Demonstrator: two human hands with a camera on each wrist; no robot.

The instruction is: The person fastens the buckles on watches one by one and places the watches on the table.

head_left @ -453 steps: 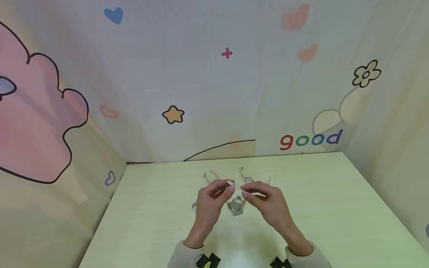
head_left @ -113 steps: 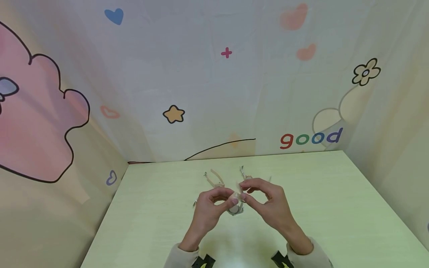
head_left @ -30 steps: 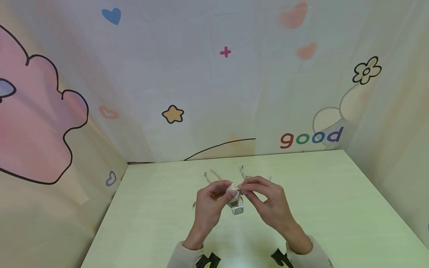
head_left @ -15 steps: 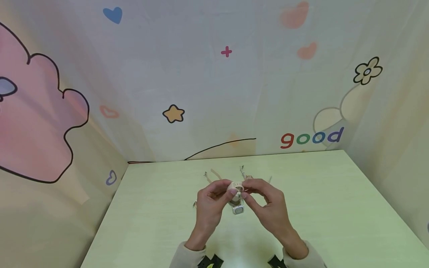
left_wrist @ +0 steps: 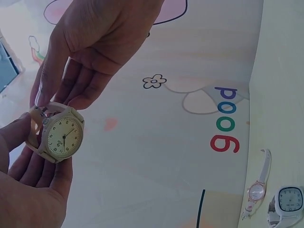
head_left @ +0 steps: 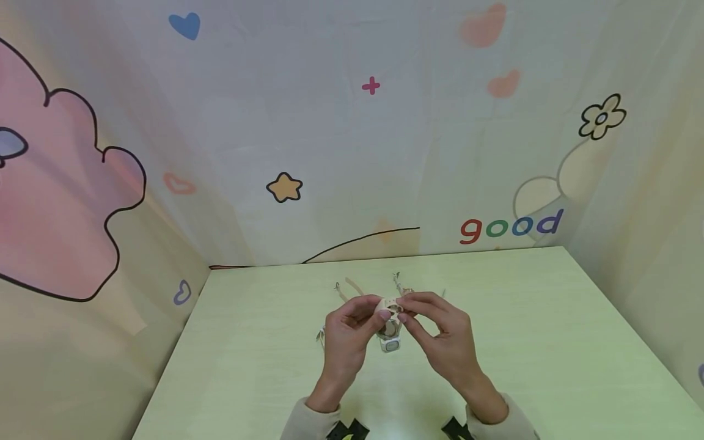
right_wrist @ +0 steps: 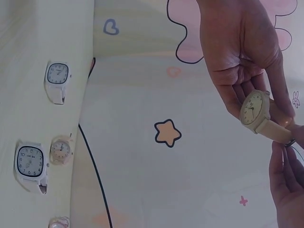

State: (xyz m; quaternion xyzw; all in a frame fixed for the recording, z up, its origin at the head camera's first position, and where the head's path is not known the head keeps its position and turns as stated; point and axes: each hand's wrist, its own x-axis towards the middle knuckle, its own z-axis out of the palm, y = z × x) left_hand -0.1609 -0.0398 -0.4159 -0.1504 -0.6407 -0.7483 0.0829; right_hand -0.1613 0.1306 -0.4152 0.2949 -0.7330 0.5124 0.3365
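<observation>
Between both hands is a cream wristwatch [left_wrist: 64, 137] with a round dial and printed numerals. My left hand [head_left: 345, 336] grips it from the left, fingers around the case and band, as the right wrist view also shows. My right hand [head_left: 445, 333] pinches the strap [head_left: 392, 302] from the other side. That strap is bent round into a loop, and its ends meet among the fingertips, which partly hide them. In the head view the hands hold the watch above the table, overlapping a white square watch [head_left: 390, 346].
Several other watches lie on the pale table [head_left: 264, 342]: a white square one [right_wrist: 58, 73], a larger white square one [right_wrist: 30, 161], a pinkish round one [right_wrist: 61, 149], and a rose-gold one with a white strap [left_wrist: 256, 192]. A printed curtain [head_left: 330, 122] stands behind.
Fifteen seconds ago the strap was drawn out between the hands. It stood upright about four seconds ago. Now it forms a loop, and the white square watch below shows more.
</observation>
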